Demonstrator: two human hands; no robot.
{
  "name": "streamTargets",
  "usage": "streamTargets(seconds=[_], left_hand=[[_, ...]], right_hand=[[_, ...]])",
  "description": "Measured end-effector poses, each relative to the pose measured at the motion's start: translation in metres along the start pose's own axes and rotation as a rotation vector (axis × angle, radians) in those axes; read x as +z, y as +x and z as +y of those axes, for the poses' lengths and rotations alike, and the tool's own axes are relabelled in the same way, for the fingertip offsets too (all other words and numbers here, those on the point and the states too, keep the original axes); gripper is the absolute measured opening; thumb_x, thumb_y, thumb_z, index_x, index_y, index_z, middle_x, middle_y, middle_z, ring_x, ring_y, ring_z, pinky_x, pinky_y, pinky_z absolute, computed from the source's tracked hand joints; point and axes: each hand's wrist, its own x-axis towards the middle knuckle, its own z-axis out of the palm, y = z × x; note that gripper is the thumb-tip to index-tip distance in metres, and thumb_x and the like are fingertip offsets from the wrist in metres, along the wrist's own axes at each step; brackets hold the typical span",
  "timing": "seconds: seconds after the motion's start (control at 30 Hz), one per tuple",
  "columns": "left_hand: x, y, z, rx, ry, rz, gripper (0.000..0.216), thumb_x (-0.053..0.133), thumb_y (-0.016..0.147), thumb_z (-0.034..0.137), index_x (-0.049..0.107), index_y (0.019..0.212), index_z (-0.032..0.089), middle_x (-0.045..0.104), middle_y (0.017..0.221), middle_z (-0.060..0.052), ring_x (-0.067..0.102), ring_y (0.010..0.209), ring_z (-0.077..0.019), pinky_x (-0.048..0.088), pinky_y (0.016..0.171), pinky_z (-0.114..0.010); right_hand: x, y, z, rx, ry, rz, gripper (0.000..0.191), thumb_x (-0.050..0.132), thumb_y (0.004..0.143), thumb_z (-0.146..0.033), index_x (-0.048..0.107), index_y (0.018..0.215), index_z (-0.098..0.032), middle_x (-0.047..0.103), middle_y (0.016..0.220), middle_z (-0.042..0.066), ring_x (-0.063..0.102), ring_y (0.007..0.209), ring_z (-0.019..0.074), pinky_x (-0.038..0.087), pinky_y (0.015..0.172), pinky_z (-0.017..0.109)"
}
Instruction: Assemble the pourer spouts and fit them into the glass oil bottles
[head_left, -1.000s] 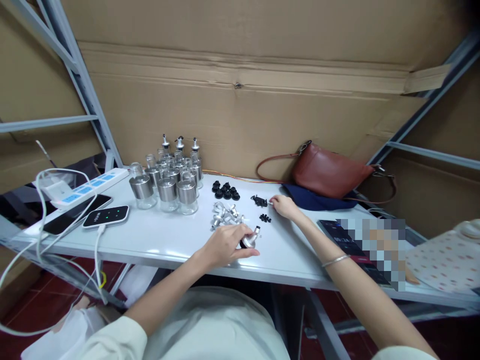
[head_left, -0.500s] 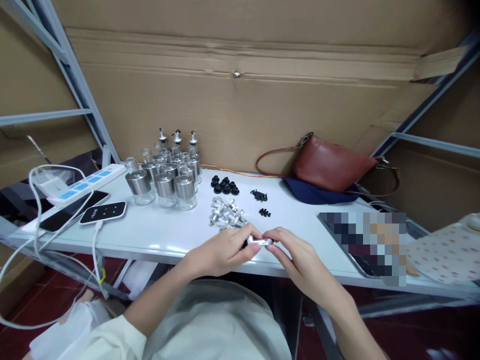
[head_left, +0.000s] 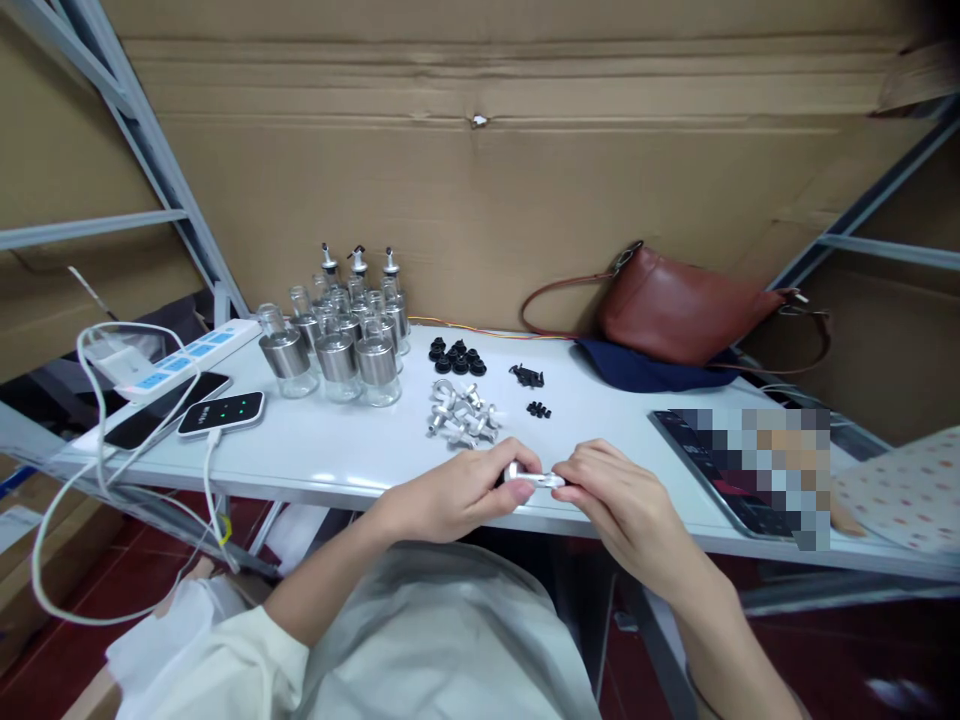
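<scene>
Left hand (head_left: pixel 461 492) clamped on silver spout (head_left: pixel 541 480), right hand (head_left: pixel 631 505), earlier at black pieces (head_left: pixel 527 376), pinching its end

Over the near edge of the table (head_left: pixel 337 460), we are holding our left grip (head_left: pixel 454 492) and right grip (head_left: pixel 626 500) just beside each other, pinching with curled fingers (head_left: pixel 516 456), while our bare forearms (head_left: pixel 339 562) are slanting inward from the table's near side.

Silver parts (head_left: pixel 454 435) ahead, free tabletop (head_left: pixel 341 442) leftward
</scene>
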Motion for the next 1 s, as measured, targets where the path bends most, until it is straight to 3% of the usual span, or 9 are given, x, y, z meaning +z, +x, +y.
streamTargets(seconds=[0.27,0.43,0.53,0.63,0.73,0.83,0.9,1.0], left_hand=[[0.0,0.003,-0.002,0.077,0.104,-0.009,0.02,0.037,0.095,0.028,0.048,0.107,0.018,0.058,0.104,-0.007,0.055,0.095,-0.015,0.044,0.087,-0.027],[0.002,0.007,-0.01,0.192,0.29,0.1,0.019,0.036,0.095,0.025,0.052,0.103,0.016,0.055,0.112,-0.01,0.054,0.101,-0.0165,0.044,0.09,-0.03],[0.003,0.01,-0.014,0.201,0.406,0.168,0.023,0.034,0.096,0.027,0.055,0.102,0.018,0.054,0.115,-0.011,0.055,0.099,-0.0174,0.045,0.088,-0.032],[0.004,0.009,-0.012,0.186,0.425,0.158,0.026,0.032,0.096,0.029,0.054,0.104,0.018,0.058,0.108,-0.01,0.055,0.098,-0.0189,0.044,0.088,-0.035],[0.006,0.005,-0.007,0.097,0.261,0.111,0.026,0.03,0.096,0.029,0.053,0.096,0.017,0.061,0.092,-0.006,0.057,0.084,-0.0163,0.045,0.082,-0.033],[0.008,0.002,-0.005,-0.035,-0.083,0.02,0.027,0.029,0.096,0.034,0.048,0.088,0.017,0.058,0.08,-0.001,0.053,0.064,-0.0104,0.046,0.066,-0.025],[0.008,0.002,-0.005,-0.09,-0.241,-0.024,0.027,0.03,0.095,0.038,0.046,0.088,0.017,0.056,0.08,0.0,0.05,0.059,-0.0088,0.045,0.058,-0.023],[0.006,0.003,-0.007,-0.078,-0.223,-0.006,0.025,0.033,0.094,0.038,0.046,0.088,0.017,0.054,0.078,0.0,0.051,0.062,-0.0091,0.044,0.059,-0.022]], right_hand=[[0.0,0.001,0.0,-0.009,-0.052,-0.008,0.027,0.038,0.097,-0.028,0.051,0.075,-0.02,0.05,0.061,0.0,0.044,0.055,0.0127,0.038,0.063,0.029],[0.006,0.0,0.003,0.015,-0.073,-0.008,0.028,0.038,0.097,-0.026,0.047,0.071,-0.02,0.052,0.06,-0.001,0.045,0.054,0.0121,0.04,0.064,0.028],[0.01,0.001,0.003,0.057,-0.084,0.006,0.031,0.035,0.098,-0.027,0.046,0.069,-0.021,0.051,0.058,-0.002,0.045,0.053,0.0124,0.039,0.059,0.027],[0.011,0.003,0.001,0.044,-0.101,0.046,0.031,0.036,0.097,-0.027,0.047,0.069,-0.021,0.049,0.057,-0.001,0.044,0.053,0.0129,0.038,0.057,0.026],[0.008,0.003,-0.002,-0.014,-0.165,0.082,0.023,0.044,0.095,-0.026,0.054,0.075,-0.02,0.053,0.062,0.001,0.045,0.058,0.0141,0.037,0.06,0.028],[0.004,0.002,-0.005,-0.069,-0.23,0.113,0.006,0.053,0.09,-0.02,0.059,0.09,-0.02,0.058,0.07,0.003,0.048,0.065,0.0156,0.039,0.064,0.031],[0.003,0.001,-0.006,-0.096,-0.213,0.152,0.015,0.056,0.088,-0.015,0.06,0.1,-0.022,0.06,0.075,0.004,0.051,0.068,0.0161,0.042,0.066,0.032],[0.005,-0.001,-0.006,-0.085,-0.124,0.201,0.028,0.054,0.087,-0.01,0.06,0.11,-0.025,0.062,0.083,0.005,0.057,0.074,0.0168,0.046,0.066,0.031]])
